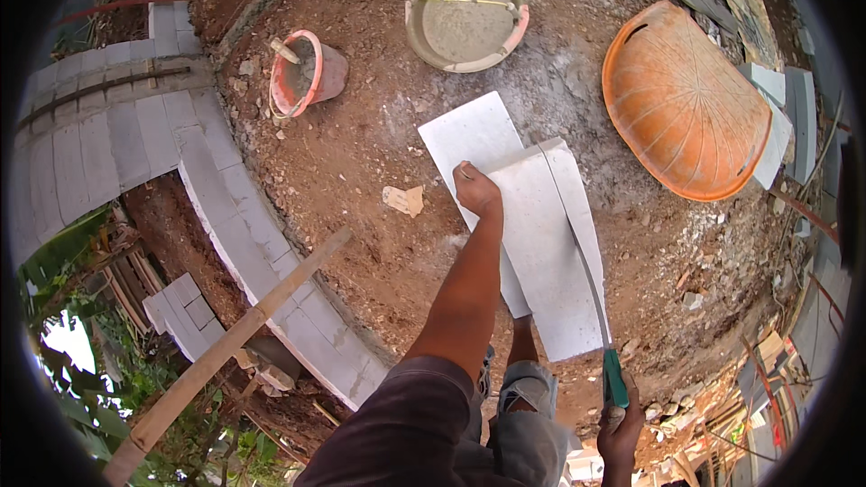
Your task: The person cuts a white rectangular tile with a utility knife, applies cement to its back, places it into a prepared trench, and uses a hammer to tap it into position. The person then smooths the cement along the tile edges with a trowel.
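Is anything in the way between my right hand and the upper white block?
Only the green-handled saw your right hand grips; its blade runs lengthwise along the upper white block near its right side. Nothing else visible stands between.

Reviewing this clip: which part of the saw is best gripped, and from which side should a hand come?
Probably the green handle, from the near right, where the right hand holds it. The handle lies past the near edge of the white block, toward the person, while the long, thin blade runs away across the block and seems a poor grip.
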Demonstrator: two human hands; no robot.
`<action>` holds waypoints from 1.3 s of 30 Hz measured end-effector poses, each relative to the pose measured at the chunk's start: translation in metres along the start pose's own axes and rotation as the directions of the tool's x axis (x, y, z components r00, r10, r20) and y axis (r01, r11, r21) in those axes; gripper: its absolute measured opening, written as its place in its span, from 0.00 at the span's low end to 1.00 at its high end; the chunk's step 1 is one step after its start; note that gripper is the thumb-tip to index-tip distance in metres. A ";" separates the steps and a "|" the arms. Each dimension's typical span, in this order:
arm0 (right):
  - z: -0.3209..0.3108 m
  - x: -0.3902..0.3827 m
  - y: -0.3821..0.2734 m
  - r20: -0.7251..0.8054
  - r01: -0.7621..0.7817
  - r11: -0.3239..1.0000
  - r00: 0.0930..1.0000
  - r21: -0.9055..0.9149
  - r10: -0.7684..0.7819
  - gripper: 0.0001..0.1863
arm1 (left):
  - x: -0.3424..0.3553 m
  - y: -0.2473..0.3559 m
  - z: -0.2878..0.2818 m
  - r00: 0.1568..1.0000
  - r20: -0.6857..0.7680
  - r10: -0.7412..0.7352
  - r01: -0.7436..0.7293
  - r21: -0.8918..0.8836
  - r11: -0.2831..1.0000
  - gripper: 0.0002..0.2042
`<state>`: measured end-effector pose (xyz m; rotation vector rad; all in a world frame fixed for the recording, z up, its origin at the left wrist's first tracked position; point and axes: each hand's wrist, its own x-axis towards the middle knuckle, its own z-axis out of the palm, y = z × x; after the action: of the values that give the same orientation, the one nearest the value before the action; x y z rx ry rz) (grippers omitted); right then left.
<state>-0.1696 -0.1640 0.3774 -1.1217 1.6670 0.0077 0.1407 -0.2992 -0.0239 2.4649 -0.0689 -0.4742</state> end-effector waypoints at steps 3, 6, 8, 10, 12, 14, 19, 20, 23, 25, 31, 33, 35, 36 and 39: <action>0.046 0.142 -0.012 0.056 0.050 0.981 0.998 -0.185 -0.040 0.27 | 0.000 0.001 0.000 0.998 0.015 -0.060 0.060 0.000 0.998 0.19; 0.069 0.185 0.008 0.003 0.293 0.938 0.955 -0.187 -0.297 0.23 | 0.000 0.005 -0.002 0.999 -0.029 -0.017 0.017 -0.017 1.000 0.19; 0.050 0.111 0.026 0.048 0.165 0.984 0.986 -0.063 -0.162 0.25 | -0.002 0.004 -0.005 0.999 -0.035 -0.031 0.031 -0.007 0.999 0.20; 0.020 0.009 0.039 0.020 0.044 0.998 0.999 0.047 -0.045 0.46 | -0.004 0.002 -0.005 1.000 0.003 0.012 -0.012 -0.022 1.000 0.20; 0.008 -0.035 0.039 -0.020 0.039 0.999 0.999 -0.017 -0.039 0.47 | -0.005 0.000 -0.003 0.999 -0.027 -0.033 0.032 -0.014 0.999 0.19; 0.016 -0.010 0.034 -0.057 0.142 0.990 0.988 0.010 -0.142 0.47 | -0.004 -0.001 0.001 0.999 -0.045 -0.028 0.026 -0.043 0.999 0.20; 0.073 0.179 0.030 0.034 0.288 0.954 0.958 -0.082 -0.286 0.23 | -0.001 0.000 -0.001 1.000 -0.015 0.003 -0.003 -0.010 1.000 0.23; 0.072 0.174 0.038 0.051 0.204 0.974 0.979 -0.101 -0.200 0.24 | 0.000 0.002 -0.001 1.000 0.003 -0.025 0.025 -0.019 1.000 0.23; 0.030 0.047 0.060 0.061 0.071 0.997 0.996 -0.024 -0.069 0.28 | 0.000 0.006 -0.004 0.997 0.037 -0.070 0.070 0.017 0.997 0.23; 0.004 -0.046 0.069 -0.018 0.126 0.991 0.992 -0.051 -0.127 0.46 | -0.003 0.006 -0.006 0.996 0.011 -0.090 0.089 0.033 0.995 0.23; 0.070 0.136 0.069 0.030 0.152 0.986 0.988 -0.064 -0.150 0.38 | -0.008 0.010 -0.005 0.998 -0.029 -0.061 0.063 0.058 0.996 0.23; 0.082 0.178 0.074 0.031 0.223 0.971 0.975 -0.087 -0.221 0.34 | -0.007 0.011 -0.006 0.998 -0.035 -0.043 0.043 0.002 0.999 0.23; 0.070 0.150 0.079 0.072 0.235 0.970 0.970 -0.057 -0.230 0.33 | -0.004 0.012 -0.006 0.993 -0.038 -0.112 0.114 0.048 0.992 0.22; 0.052 0.101 0.082 0.098 0.146 0.988 0.985 -0.040 -0.142 0.36 | -0.007 0.011 -0.007 0.997 -0.035 -0.069 0.071 0.035 0.997 0.22; 0.005 -0.037 0.077 0.019 0.127 0.992 0.992 -0.027 -0.127 0.48 | -0.005 0.014 -0.006 0.997 -0.047 -0.065 0.067 0.030 0.997 0.20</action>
<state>-0.2177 -0.0948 0.3649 -1.2437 1.5820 -0.0405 0.1387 -0.3063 -0.0096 2.5135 0.0244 -0.4481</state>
